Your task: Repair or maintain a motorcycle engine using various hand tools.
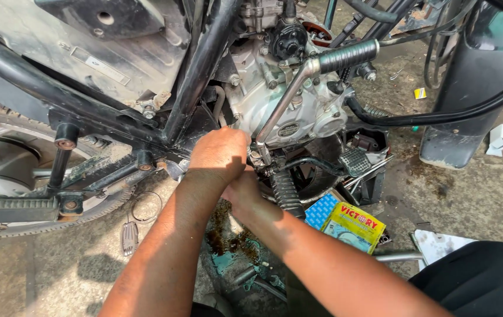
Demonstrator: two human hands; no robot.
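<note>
A motorcycle stands close in front of me, its silver engine case (298,111) behind a black frame tube (201,70). My left hand (219,154) reaches in under the frame at the engine's lower left, fingers curled out of sight against it. Just below and behind it, my right hand (244,192) presses near the base of the chrome kick lever (281,108) and the ribbed black footpeg (287,194). What either hand grips is hidden.
The rear wheel and sprocket (10,170) sit at left. On the oil-stained concrete lie a wire ring (146,206), a small metal tool (129,238), a yellow and a blue parts packet (354,226), and a white sheet (439,243). A dark fender (475,88) stands at right.
</note>
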